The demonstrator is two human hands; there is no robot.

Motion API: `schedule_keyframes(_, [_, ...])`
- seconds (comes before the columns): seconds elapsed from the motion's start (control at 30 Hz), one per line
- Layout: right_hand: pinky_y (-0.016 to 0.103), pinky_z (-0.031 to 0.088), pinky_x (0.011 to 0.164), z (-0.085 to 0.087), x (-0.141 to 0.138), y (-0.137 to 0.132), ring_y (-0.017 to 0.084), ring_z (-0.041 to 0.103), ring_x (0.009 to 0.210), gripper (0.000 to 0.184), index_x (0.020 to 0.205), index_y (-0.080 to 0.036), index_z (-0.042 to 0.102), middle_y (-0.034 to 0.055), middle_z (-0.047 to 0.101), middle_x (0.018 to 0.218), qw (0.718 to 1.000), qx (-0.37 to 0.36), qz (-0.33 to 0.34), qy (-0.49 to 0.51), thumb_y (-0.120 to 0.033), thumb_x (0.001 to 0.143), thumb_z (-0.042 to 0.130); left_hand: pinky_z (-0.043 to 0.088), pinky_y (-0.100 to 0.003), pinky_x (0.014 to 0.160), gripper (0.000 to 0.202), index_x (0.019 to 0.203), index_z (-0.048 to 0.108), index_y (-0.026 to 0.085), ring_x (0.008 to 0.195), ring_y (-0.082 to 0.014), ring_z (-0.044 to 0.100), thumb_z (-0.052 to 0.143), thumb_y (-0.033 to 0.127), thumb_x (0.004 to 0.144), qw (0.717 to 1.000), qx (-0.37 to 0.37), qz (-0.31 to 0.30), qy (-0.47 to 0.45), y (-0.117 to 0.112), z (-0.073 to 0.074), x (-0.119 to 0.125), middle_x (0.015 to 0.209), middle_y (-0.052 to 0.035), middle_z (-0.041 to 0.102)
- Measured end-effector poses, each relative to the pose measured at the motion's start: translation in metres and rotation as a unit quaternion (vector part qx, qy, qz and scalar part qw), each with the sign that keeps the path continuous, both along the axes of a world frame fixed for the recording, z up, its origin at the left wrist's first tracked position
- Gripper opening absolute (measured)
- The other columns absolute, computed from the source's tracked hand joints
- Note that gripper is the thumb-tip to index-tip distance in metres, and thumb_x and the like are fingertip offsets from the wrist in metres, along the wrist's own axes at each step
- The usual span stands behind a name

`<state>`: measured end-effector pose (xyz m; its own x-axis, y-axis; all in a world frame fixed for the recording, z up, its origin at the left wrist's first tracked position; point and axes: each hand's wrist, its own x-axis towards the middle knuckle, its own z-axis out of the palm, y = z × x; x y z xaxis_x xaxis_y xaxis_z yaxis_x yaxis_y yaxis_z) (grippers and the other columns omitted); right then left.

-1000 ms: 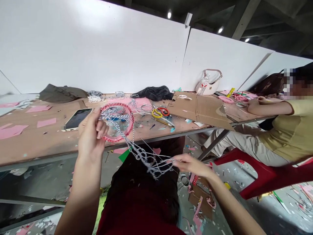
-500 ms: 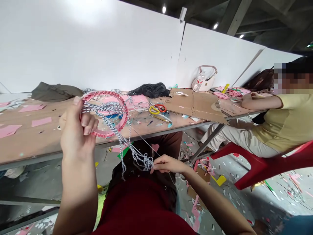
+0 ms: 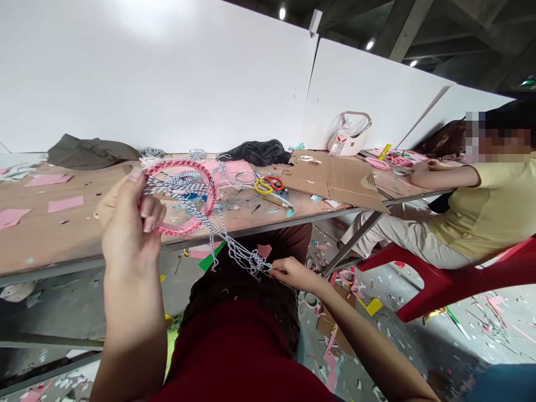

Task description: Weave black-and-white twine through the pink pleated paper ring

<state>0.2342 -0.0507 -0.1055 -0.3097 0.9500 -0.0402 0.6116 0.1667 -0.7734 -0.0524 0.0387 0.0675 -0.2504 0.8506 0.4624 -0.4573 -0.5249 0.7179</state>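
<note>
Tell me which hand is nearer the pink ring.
Left. The left hand grips the pink ring; the right hand is lower and farther right, pinching tangled striped cord.

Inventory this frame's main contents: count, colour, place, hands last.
Table: 1, brown, across view
Held ring: 1, pink, left of centre
Cord: uncounted strands, dark and white, trailing from ring
Scissors: count unclear, yellow and orange, table
Cardboard sheet: 1, brown, right of scissors
Cap: 1, olive, table's back left
Cloth: 1, black, table's back
Paper: several, pink, table's left
Handbag: 1, cream, back right
Bottle: 1, clear, before handbag
Panels: several, white, behind table
Chair: 1, red, right
Co-worker: 1, in yellow, on chair
Scraps: many, mixed, floor
Left hand: 1, gripping ring
Right hand: 1, pinching cord
</note>
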Motion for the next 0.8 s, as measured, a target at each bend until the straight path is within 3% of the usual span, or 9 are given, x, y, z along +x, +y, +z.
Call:
schedule_keyframes(0.13, [0.028, 0.044, 0.067, -0.025, 0.009, 0.002, 0.014, 0.055, 0.068, 0.027, 0.083, -0.014, 0.065, -0.0010, 0.061, 0.074, 0.999, 0.009, -0.030, -0.035, -0.036, 0.097, 0.060, 0.005, -0.023, 0.032, 0.035, 0.053, 0.045, 0.021, 0.025, -0.0031, 0.018, 0.075, 0.021, 0.072, 1.000, -0.006, 0.009, 0.007, -0.003, -0.001, 0.000, 0.034, 0.0115, 0.032])
schedule_keyframes(0.23, [0.030, 0.049, 0.071, -0.035, 0.019, 0.005, 0.014, 0.058, 0.070, 0.032, 0.084, -0.015, 0.063, -0.0011, 0.060, 0.077, 0.999, 0.009, -0.033, -0.041, -0.044, 0.098, 0.059, 0.008, -0.024, 0.034, 0.033, 0.053, 0.046, 0.021, 0.026, -0.0037, 0.019, 0.071, 0.017, 0.075, 1.000, -0.020, 0.014, 0.011, -0.005, -0.002, -0.001, 0.035, 0.0107, 0.032])
schedule_keyframes(0.57, [0.025, 0.035, 0.056, -0.014, 0.045, 0.008, 0.011, 0.043, 0.059, 0.050, 0.078, -0.013, 0.068, -0.0026, 0.050, 0.064, 0.999, -0.039, 0.018, 0.024, -0.059, 0.092, 0.055, 0.007, -0.024, 0.034, 0.031, 0.055, 0.044, 0.021, 0.029, -0.0047, 0.015, 0.067, 0.014, 0.075, 0.998, -0.020, 0.052, 0.003, -0.007, 0.004, -0.003, 0.035, 0.0110, 0.030])
schedule_keyframes(0.7, [0.023, 0.034, 0.053, -0.020, 0.038, 0.008, 0.011, 0.042, 0.056, 0.047, 0.079, -0.013, 0.068, -0.0027, 0.049, 0.062, 0.998, -0.046, 0.013, 0.033, -0.056, 0.093, 0.055, 0.006, -0.025, 0.034, 0.032, 0.055, 0.043, 0.021, 0.029, -0.0055, 0.014, 0.067, 0.015, 0.075, 0.998, -0.018, 0.063, -0.002, -0.005, 0.004, -0.008, 0.034, 0.0113, 0.031])
schedule_keyframes(0.8, [0.024, 0.037, 0.056, -0.026, 0.026, 0.007, 0.013, 0.047, 0.060, 0.041, 0.085, -0.013, 0.071, 0.0005, 0.058, 0.068, 0.999, -0.035, 0.008, 0.039, -0.050, 0.094, 0.056, 0.007, -0.025, 0.034, 0.031, 0.056, 0.043, 0.022, 0.029, -0.0060, 0.014, 0.067, 0.018, 0.076, 0.997, -0.020, 0.077, -0.001, -0.002, 0.004, -0.014, 0.033, 0.0116, 0.031])
